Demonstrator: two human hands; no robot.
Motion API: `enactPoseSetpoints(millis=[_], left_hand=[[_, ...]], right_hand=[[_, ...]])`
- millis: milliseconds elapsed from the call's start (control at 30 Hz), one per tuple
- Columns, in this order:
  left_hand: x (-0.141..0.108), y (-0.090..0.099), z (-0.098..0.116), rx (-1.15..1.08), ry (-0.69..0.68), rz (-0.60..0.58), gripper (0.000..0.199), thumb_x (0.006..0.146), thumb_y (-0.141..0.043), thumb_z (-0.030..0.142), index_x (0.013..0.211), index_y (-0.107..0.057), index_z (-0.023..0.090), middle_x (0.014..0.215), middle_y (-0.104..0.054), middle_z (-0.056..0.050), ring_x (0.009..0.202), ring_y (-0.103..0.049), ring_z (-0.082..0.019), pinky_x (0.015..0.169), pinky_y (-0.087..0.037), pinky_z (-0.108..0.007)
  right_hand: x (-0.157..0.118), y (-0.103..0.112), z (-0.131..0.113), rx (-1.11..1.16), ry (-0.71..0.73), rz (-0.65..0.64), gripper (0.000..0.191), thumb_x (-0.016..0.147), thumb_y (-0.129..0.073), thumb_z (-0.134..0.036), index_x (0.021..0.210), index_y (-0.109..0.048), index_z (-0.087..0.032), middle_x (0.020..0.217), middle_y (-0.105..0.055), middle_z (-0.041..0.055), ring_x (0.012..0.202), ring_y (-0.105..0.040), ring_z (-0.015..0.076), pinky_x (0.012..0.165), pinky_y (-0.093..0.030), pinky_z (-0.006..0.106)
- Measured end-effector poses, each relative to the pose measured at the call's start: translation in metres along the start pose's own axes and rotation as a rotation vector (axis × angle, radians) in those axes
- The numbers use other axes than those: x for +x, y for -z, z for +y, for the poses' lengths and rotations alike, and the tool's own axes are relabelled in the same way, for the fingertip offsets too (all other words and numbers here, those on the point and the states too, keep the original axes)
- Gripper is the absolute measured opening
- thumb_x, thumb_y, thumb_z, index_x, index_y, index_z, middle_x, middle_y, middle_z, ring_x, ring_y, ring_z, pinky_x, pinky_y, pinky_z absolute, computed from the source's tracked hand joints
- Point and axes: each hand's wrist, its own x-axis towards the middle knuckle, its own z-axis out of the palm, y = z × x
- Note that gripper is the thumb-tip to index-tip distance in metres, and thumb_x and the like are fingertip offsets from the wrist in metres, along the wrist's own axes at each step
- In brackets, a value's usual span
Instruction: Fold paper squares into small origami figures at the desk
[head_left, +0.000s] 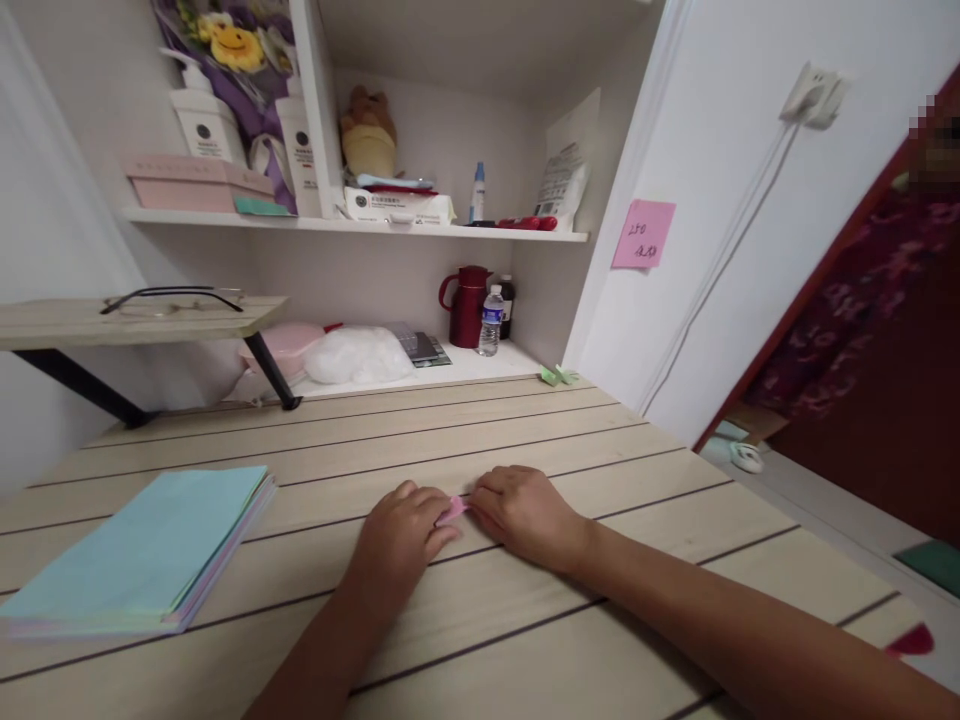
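A small piece of folded pink paper (452,511) lies between my two hands on the striped wooden tabletop (540,635). My left hand (401,535) is closed on its left end, thumb toward me. At the other end, the fingers of my right hand (521,510) are bent down over the paper and press it near the table. Most of the paper is hidden under my fingers, so its full shape cannot be made out. Off to the left rests a stack of coloured paper (150,545), light blue on top.
A small raised shelf (150,318) with glasses (176,296) stands at the back left. Behind the table, a cabinet holds a dark red jug (469,308) and a water bottle (490,322). Green paper pieces (556,375) lie at the far edge; a red object (911,640) is at the right.
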Motion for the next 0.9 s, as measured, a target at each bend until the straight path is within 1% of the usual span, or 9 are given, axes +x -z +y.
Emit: enactPoseSetpoints(millis=[100,233,433,533,600,667,733,833,900], left_hand=[[-0.003,-0.003,-0.003,0.018,0.023,0.033,0.013,0.089,-0.06,0.024,0.095,-0.07,0.019,0.096,-0.074,-0.004,0.091,-0.064,-0.022,0.081,-0.049,-0.036],[-0.005,-0.001,-0.008,-0.019,0.062,0.176,0.021,0.094,-0.051,0.023,0.087,-0.07,0.02,0.09,-0.075,-0.002,0.084,-0.067,-0.019,0.077,-0.048,-0.032],[0.01,0.031,-0.01,0.008,0.046,0.154,0.02,0.093,-0.051,0.023,0.082,-0.068,0.023,0.084,-0.075,0.001,0.081,-0.068,-0.019,0.075,-0.042,-0.034],[0.027,0.046,-0.007,-0.042,0.029,0.147,0.019,0.091,-0.053,0.024,0.078,-0.067,0.025,0.08,-0.075,0.003,0.081,-0.067,-0.019,0.087,-0.038,-0.038],[0.04,0.046,-0.004,-0.155,0.118,0.214,0.014,0.087,-0.059,0.027,0.076,-0.067,0.026,0.08,-0.074,0.002,0.082,-0.067,-0.02,0.092,-0.037,-0.04],[0.053,0.039,0.0,-0.386,0.273,0.311,0.011,0.085,-0.06,0.032,0.086,-0.068,0.025,0.088,-0.074,-0.002,0.086,-0.067,-0.022,0.089,-0.042,-0.04],[0.064,0.023,0.008,-0.707,0.411,0.381,0.03,0.088,-0.054,0.042,0.11,-0.062,0.023,0.101,-0.072,-0.007,0.089,-0.067,-0.022,0.083,-0.048,-0.038],[0.071,-0.009,0.026,-1.067,0.484,0.443,0.05,0.089,-0.047,0.054,0.125,-0.052,0.019,0.105,-0.069,-0.01,0.088,-0.068,-0.022,0.082,-0.05,-0.038],[0.069,-0.03,0.037,-1.19,0.507,0.477,0.054,0.084,-0.055,0.055,0.123,-0.05,0.018,0.105,-0.068,-0.012,0.087,-0.067,-0.022,0.079,-0.052,-0.036]], right_hand=[[0.007,0.005,0.003,0.109,-0.103,-0.049,0.02,0.094,-0.05,-0.026,0.085,-0.066,-0.018,0.081,-0.068,0.0048,0.074,-0.059,0.0164,0.065,-0.035,0.028],[0.019,0.012,0.003,0.37,-0.239,-0.073,0.02,0.091,-0.051,-0.023,0.081,-0.068,-0.019,0.08,-0.071,0.0026,0.073,-0.061,0.0153,0.064,-0.037,0.025],[0.037,0.021,0.003,0.765,-0.335,-0.019,0.021,0.092,-0.053,-0.031,0.094,-0.073,-0.024,0.09,-0.075,0.0014,0.081,-0.065,0.0169,0.07,-0.041,0.025],[0.039,0.023,0.007,0.773,-0.38,0.034,0.019,0.087,-0.056,-0.025,0.078,-0.072,-0.021,0.074,-0.073,0.0016,0.068,-0.062,0.0161,0.064,-0.038,0.025],[0.038,0.022,0.01,0.897,-0.454,0.076,0.021,0.086,-0.055,-0.023,0.069,-0.067,-0.018,0.063,-0.068,0.0011,0.059,-0.058,0.0143,0.06,-0.036,0.025],[0.036,0.019,0.013,1.164,-0.584,0.12,0.022,0.084,-0.057,-0.029,0.067,-0.063,-0.017,0.059,-0.065,0.0007,0.053,-0.054,0.0127,0.056,-0.036,0.025],[0.035,0.014,0.016,1.451,-0.728,0.173,0.026,0.082,-0.061,-0.039,0.069,-0.061,-0.016,0.059,-0.064,0.0009,0.048,-0.054,0.0117,0.052,-0.036,0.024],[0.034,0.007,0.018,1.702,-0.851,0.274,0.037,0.072,-0.07,-0.05,0.07,-0.06,-0.015,0.059,-0.063,0.0015,0.047,-0.054,0.0115,0.05,-0.036,0.023],[0.033,0.002,0.016,1.781,-0.876,0.336,0.042,0.068,-0.074,-0.054,0.067,-0.059,-0.014,0.056,-0.061,0.0007,0.047,-0.052,0.0106,0.05,-0.035,0.023]])
